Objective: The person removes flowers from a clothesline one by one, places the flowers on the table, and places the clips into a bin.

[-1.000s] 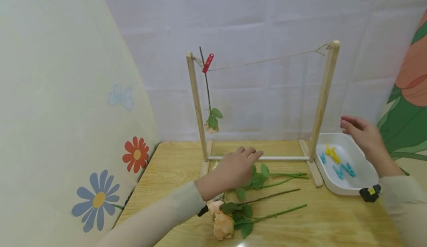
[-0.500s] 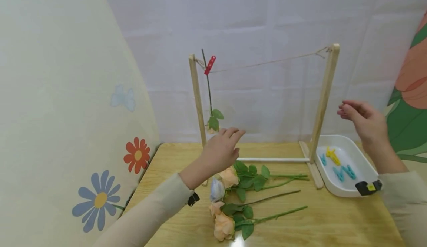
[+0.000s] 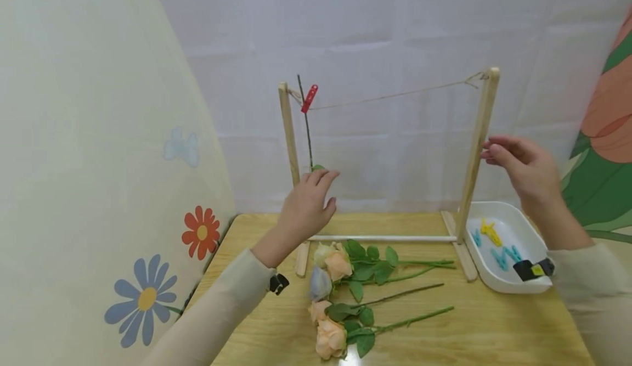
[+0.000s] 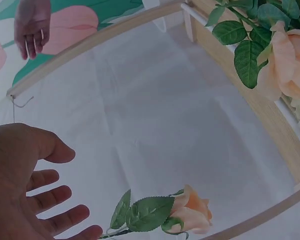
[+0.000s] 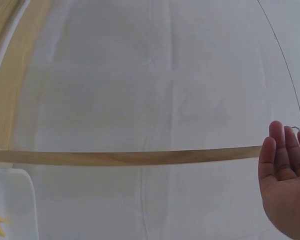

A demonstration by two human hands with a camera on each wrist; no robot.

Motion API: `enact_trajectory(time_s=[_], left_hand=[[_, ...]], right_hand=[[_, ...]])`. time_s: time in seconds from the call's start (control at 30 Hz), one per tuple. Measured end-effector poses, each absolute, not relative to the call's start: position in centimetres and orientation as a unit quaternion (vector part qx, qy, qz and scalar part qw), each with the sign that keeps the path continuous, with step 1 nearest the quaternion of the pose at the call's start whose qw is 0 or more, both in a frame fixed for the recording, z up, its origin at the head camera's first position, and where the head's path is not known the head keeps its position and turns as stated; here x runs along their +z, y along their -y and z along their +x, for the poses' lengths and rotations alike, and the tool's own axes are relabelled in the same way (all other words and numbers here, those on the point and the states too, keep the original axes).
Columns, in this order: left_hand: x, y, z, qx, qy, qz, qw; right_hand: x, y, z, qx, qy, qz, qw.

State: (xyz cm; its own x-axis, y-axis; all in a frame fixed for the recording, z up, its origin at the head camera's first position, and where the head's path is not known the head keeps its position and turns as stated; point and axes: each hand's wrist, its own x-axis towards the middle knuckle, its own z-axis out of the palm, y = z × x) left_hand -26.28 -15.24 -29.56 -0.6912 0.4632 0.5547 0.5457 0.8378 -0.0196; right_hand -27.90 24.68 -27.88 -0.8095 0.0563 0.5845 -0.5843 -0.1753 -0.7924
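Note:
A peach rose [image 4: 190, 212] hangs head-down by its stem [image 3: 308, 138], clipped with a red clothespin [image 3: 309, 99] to a thin string [image 3: 390, 96]. My left hand [image 3: 305, 206] is raised in front of the bloom and covers most of it in the head view. Its fingers are spread and loosely bent, with nothing held, in the left wrist view. My right hand [image 3: 532, 175] hovers beside the right wooden post [image 3: 478, 157], above the white tray [image 3: 535, 234]. In the right wrist view its fingers [image 5: 282, 150] are extended and the visible palm holds nothing.
Peach, whitish and pale-blue roses [image 3: 332, 337] lie on the wooden table [image 3: 494, 327], stems pointing right. Yellow [image 3: 491, 232] and blue clothespins [image 3: 500, 258] lie in the tray. A white bar [image 3: 385, 238] joins the frame's feet. A white cloth hangs behind.
My left hand has risen and moved left from above the lying roses to the hanging rose. My right hand has risen and drifted slightly left, toward the right post.

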Motion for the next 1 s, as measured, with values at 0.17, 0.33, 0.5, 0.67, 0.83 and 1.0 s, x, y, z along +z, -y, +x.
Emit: enact_trajectory(time_s=[0.17, 0.33, 0.5, 0.67, 0.83, 1.0], left_hand=[[-29.2, 16.0, -26.8, -0.097, 0.922, -0.254, 0.277], [-28.9, 16.6, -27.3, -0.133, 0.913, -0.243, 0.299], [-28.5, 17.1, -27.8, -0.166, 0.900, -0.231, 0.330], [-27.9, 17.5, -28.2, -0.193, 0.900, -0.214, 0.327], [-27.6, 17.7, -28.6, -0.213, 0.896, -0.205, 0.332], [-27.4, 17.9, -29.1, -0.225, 0.886, -0.207, 0.349]], right_hand=[[-27.3, -23.6, -28.2, 0.738, 0.597, 0.236, 0.210], [-26.6, -22.6, -28.6, 0.736, 0.597, 0.244, 0.205], [-26.0, -21.6, -28.8, 0.722, 0.612, 0.248, 0.205], [-25.2, -20.5, -29.1, 0.717, 0.618, 0.254, 0.199], [-24.6, -19.6, -29.3, 0.682, 0.656, 0.251, 0.203], [-23.9, -18.8, -29.4, 0.630, 0.708, 0.238, 0.213]])
